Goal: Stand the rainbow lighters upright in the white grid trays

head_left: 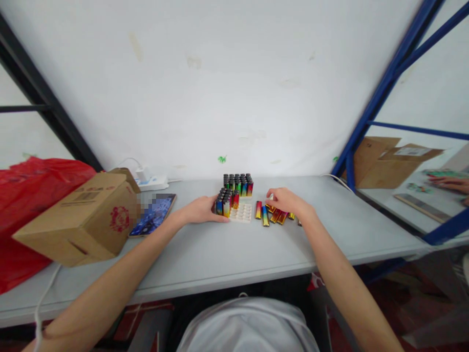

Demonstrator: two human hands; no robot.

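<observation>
My left hand [201, 210] wraps round the left side of a white plastic tray [242, 213], thumb along its front edge. Small shiny tubes with dark tops [225, 203] stand upright in the tray's left part; bare slots show on its right. Behind it stands another block of upright dark-topped tubes [238, 183], in green, blue and red fades. To the right, my right hand [284, 199] is over a loose pile of gold and red tubes [279, 216], fingers curled and pinched; what is between the fingertips I cannot make out. A blue-yellow tube [265, 216] and a pink-yellow tube [258, 209] lie nearby.
On the left are a cardboard box [84, 215], a red plastic bag [32, 195], a phone [154, 215] and a white power strip [154, 183]. A white wall [234, 98] backs the grey table [220, 254]. Beyond the blue frame [381, 93], another person's hand [452, 184] shows near an open carton [381, 164].
</observation>
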